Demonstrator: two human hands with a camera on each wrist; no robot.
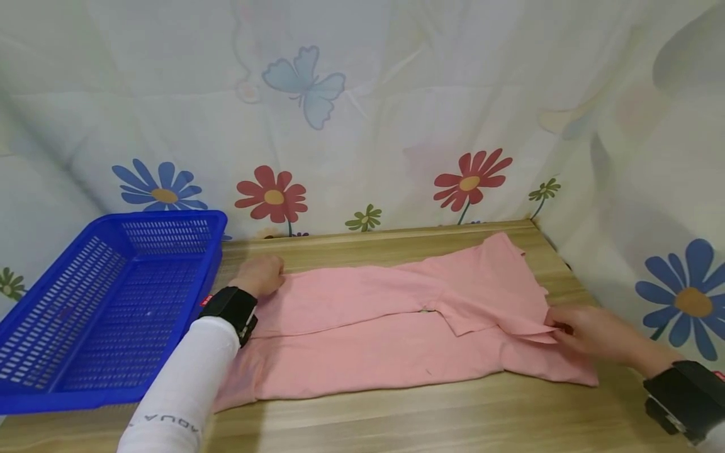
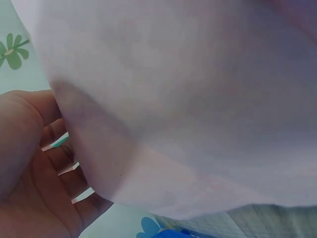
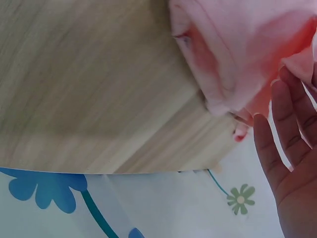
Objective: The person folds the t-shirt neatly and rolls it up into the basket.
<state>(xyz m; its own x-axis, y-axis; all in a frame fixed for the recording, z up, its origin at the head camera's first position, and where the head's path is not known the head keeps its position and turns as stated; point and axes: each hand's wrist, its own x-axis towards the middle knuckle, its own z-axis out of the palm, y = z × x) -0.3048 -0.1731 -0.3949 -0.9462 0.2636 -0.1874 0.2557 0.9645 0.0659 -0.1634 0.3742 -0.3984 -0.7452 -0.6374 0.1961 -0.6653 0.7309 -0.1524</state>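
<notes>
A pink T-shirt (image 1: 368,352) lies lengthwise on the wooden table, its far side folded over so that an edge runs along the middle. At its left end my left hand (image 1: 262,275) grips the far corner. The left wrist view shows the thumb and fingers of that hand (image 2: 44,163) around the edge of the pale-looking cloth (image 2: 173,109). On the right, my right hand (image 1: 591,333) pinches the tip of the folded-over sleeve (image 1: 523,324), slightly lifted. In the right wrist view, fingers (image 3: 287,114) meet the raised pink cloth (image 3: 237,44).
A blue plastic basket (image 1: 198,302) with slotted walls stands at the left, close beside my left forearm. Behind the wooden table (image 1: 396,421) hangs a white flowered curtain (image 1: 368,126), which also covers the right side.
</notes>
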